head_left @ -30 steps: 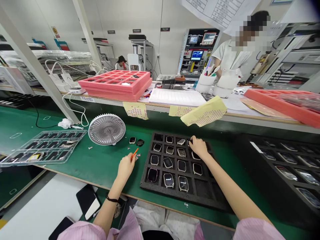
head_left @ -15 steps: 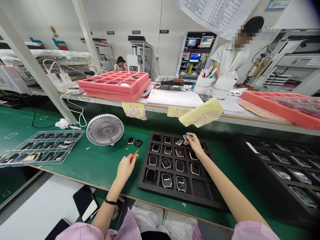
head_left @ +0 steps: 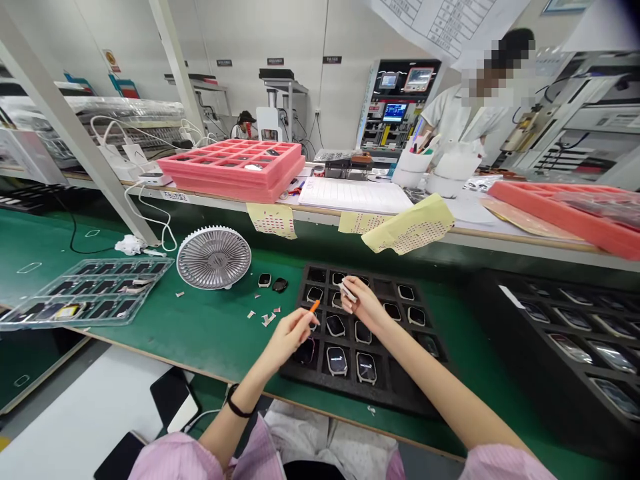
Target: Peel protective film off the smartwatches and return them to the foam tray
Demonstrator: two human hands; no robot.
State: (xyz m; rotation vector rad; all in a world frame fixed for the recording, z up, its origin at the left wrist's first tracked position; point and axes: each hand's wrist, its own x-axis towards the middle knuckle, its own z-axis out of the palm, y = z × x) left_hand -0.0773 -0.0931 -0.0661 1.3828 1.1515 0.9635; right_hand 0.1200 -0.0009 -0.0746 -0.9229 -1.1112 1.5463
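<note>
My left hand (head_left: 291, 337) is closed around a slim orange tool (head_left: 315, 306), its tip pointing up and right; the exact kind is hidden by the fingers. My right hand (head_left: 369, 305) pinches a light-cased smartwatch (head_left: 347, 291), tilted edge-on above a black foam tray (head_left: 320, 383). Rows of smartwatches sit in the tray's compartments, such as one (head_left: 337, 361) with a lit screen at the front. Both hands hover over the tray, a short gap apart, and they partly cover several watches.
Small scraps (head_left: 269, 319), two watch bodies (head_left: 265, 280) and a grey fan (head_left: 215, 259) are on the green table left of the tray. A clear tray (head_left: 100, 293) lies farther left. On the right stands another black tray (head_left: 540, 293). Pink foam trays (head_left: 235, 190) occupy the shelf; a co-worker (head_left: 450, 110) stands behind.
My right hand has brought the smartwatch left and slightly nearer from the tray's back. My left hand has moved right with the orange tool, uncovering scraps on the table.
</note>
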